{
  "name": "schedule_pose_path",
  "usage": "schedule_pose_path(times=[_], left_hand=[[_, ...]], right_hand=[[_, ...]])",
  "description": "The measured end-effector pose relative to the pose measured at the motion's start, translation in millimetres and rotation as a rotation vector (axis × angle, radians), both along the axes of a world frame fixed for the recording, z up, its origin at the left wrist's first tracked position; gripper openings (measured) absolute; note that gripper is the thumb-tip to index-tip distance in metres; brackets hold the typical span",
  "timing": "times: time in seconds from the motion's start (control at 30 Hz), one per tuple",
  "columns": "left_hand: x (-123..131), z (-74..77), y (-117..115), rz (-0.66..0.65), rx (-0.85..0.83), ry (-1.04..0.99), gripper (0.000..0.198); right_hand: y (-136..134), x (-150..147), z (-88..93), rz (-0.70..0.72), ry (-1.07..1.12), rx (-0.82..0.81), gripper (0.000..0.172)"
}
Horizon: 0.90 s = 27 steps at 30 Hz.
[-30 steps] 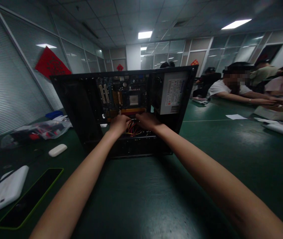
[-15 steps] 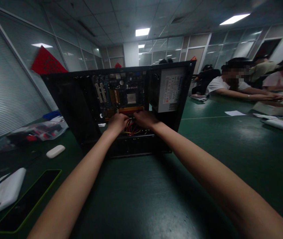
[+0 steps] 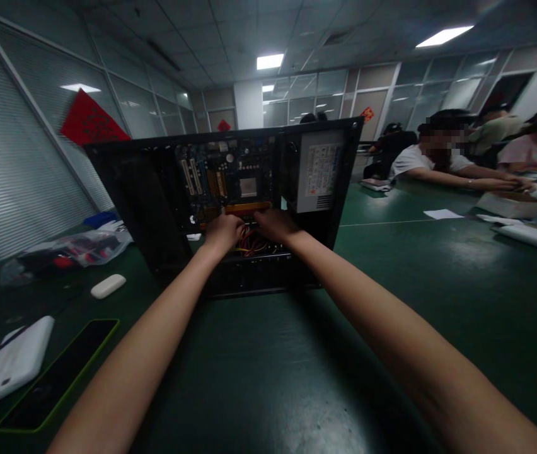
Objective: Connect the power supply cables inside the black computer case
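An open computer case [image 3: 249,277] stands on the table, its inside facing me. In it are a motherboard [image 3: 249,170] and, at the upper right, a silver power supply [image 3: 320,176]. My left hand [image 3: 222,233] reaches in, fingers curled, at the lower edge of the motherboard near the orange-yellow memory slots [image 3: 249,207]. Close by on the right, my right hand [image 3: 277,227] is also closed at those slots. What either hand holds, if anything, is hidden. A bundle of red and yellow cables [image 3: 253,243] lies between and below the hands.
Left on the green table [image 3: 268,353] lie a black phone with a green edge [image 3: 60,378], a white device [image 3: 16,359], a small white case [image 3: 108,286] and a clear plastic bag [image 3: 74,249]. To the right are a paper sheet [image 3: 443,214] and a seated person [image 3: 438,161].
The right side of the case has shifted slightly left in view. Both hands keep nearly the same place and closed shape at the memory slots.
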<state>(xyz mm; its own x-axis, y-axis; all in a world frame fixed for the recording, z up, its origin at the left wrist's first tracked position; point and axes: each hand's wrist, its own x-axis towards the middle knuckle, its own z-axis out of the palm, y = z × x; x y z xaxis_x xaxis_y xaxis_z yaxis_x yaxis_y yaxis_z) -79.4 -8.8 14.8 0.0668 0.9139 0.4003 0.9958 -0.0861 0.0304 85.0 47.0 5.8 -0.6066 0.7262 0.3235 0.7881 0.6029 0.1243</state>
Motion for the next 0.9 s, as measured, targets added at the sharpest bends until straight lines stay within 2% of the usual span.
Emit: schedule_pose_path(times=[0.23,0.37,0.47,0.6,0.67,0.77,0.9], left_hand=[[-2.8,2.0,-3.7,0.010,0.003,-0.029,0.030],[-12.1,5.6,-31.1,0.033,0.043,-0.046,0.038],[-26.3,-1.7,-63.5,0.028,0.018,0.005,0.054],[-41.9,-19.5,-95.0,0.103,-0.110,0.117,0.080],[-43.9,-25.3,-100.2,0.120,-0.102,0.181,0.081],[-42.3,-28.1,-99.8,0.143,-0.083,0.195,0.079],[-41.3,-27.0,-99.8,0.119,-0.065,0.176,0.075]], right_hand=[[-8.4,0.3,7.0,0.030,0.004,-0.014,0.032],[-31.6,20.5,12.2,0.051,0.044,0.023,0.029],[-56.0,44.6,-1.2,0.001,0.150,0.063,0.043],[-81.9,62.8,-31.5,0.012,0.072,0.066,0.059],[-87.6,62.7,-40.9,-0.046,0.038,0.057,0.062],[-88.5,58.8,-44.4,-0.115,0.021,0.041,0.058],[-87.8,59.3,-40.3,-0.077,-0.004,0.053,0.053]])
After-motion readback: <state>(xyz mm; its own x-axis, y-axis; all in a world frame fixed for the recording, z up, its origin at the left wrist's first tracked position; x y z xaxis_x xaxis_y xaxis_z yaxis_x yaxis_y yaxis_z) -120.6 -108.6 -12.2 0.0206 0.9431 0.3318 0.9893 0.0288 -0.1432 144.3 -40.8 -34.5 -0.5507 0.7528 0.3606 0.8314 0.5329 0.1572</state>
